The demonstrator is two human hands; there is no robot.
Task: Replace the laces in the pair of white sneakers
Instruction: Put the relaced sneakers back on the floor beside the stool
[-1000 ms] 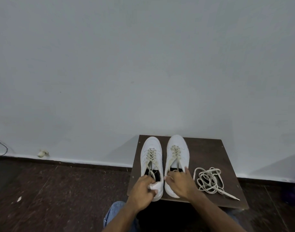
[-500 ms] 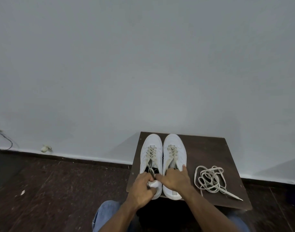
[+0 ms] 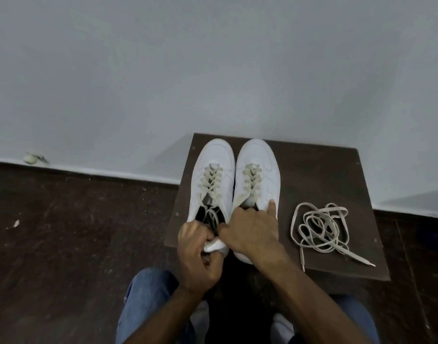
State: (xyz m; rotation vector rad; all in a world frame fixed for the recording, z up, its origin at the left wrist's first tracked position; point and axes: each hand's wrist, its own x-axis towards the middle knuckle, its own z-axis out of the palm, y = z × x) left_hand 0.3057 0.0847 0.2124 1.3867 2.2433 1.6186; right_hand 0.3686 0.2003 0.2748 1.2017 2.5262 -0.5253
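Note:
Two white sneakers stand side by side, toes toward the wall, on a small dark wooden table (image 3: 312, 170). Both carry beige laces. My left hand (image 3: 198, 254) grips the heel of the left sneaker (image 3: 213, 170). My right hand (image 3: 250, 232) lies over the heel end of the right sneaker (image 3: 260, 165); its thumb side meets the left sneaker's loose lace ends, and one finger points up along the right sneaker's side. Whether it pinches a lace is hidden. A loose bundle of beige laces (image 3: 322, 229) lies on the table to the right of the shoes.
The table stands against a plain pale wall (image 3: 213, 70) on a dark floor (image 3: 64, 244). My knees in blue jeans (image 3: 146, 301) are below the table's front edge. A small pale scrap (image 3: 30, 158) lies at the skirting on the left.
The camera has tilted down and closer. My right hand has slid left, toward the left sneaker's heel. My left hand stays on the left sneaker's heel.

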